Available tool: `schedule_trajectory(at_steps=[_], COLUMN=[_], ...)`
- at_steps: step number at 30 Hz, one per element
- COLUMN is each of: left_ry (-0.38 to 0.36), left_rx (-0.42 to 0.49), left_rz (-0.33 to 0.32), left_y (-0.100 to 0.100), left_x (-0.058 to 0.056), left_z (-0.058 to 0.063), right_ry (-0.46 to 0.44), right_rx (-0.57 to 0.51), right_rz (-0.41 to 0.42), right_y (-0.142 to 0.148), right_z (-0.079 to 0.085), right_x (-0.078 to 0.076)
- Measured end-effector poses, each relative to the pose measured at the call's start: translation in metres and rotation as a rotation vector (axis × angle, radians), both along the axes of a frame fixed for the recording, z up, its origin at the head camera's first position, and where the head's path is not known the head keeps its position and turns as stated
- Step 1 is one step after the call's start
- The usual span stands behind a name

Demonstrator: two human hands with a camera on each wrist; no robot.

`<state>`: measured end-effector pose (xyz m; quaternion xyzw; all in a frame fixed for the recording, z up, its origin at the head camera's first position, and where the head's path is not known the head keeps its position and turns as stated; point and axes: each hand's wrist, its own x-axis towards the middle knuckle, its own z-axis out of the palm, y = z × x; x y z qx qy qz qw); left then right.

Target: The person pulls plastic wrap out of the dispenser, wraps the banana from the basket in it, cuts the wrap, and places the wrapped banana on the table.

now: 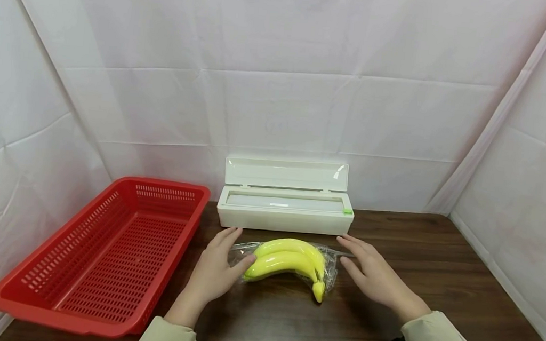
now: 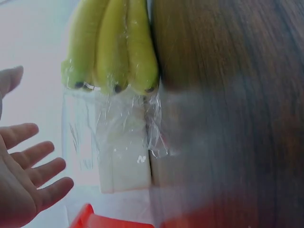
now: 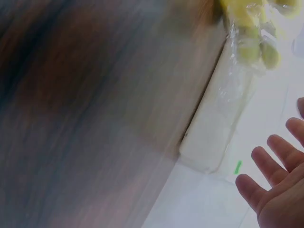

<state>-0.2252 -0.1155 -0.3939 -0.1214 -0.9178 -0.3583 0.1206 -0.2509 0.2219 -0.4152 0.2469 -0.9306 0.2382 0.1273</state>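
Note:
A bunch of yellow bananas lies on the dark wood table, with clear plastic wrap around it. The stem end points toward the front right, and loose wrap sticks out at both sides. My left hand is just left of the bunch, fingers spread; its thumb overlaps the banana tips in the head view, while the left wrist view shows a gap. To the right of the bunch, my right hand is held with fingers extended, holding nothing. Bananas and crinkled wrap appear close up in the left wrist view.
Behind the bananas stands a white plastic-wrap dispenser, lid raised, with a green slider at its right end. A red slotted basket sits at the left. White cloth hangs behind the table.

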Motion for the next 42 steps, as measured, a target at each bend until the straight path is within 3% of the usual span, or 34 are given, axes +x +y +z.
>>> schedule_trajectory(at_steps=[10, 19, 26, 34, 42], left_ry=[0.107, 0.069, 0.046, 0.142, 0.159], left_rx=[-0.232, -0.369, -0.441, -0.498, -0.479], left_rz=[-0.129, -0.220, -0.206, -0.172, -0.167], left_y=[0.020, 0.033, 0.039, 0.044, 0.044], left_x=[-0.003, -0.009, -0.009, -0.010, -0.010], left_z=[0.001, -0.003, -0.007, -0.010, -0.010], right_ry=[-0.042, -0.054, -0.059, -0.080, -0.033], right_rx=[0.000, 0.033, 0.045, 0.062, 0.055], right_rz=[0.023, 0.052, 0.067, 0.073, 0.100], right_y=[-0.017, -0.027, -0.033, -0.039, -0.041], right_z=[0.001, -0.004, -0.005, -0.008, -0.008], right_x=[0.005, 0.004, 0.006, 0.009, 0.007])
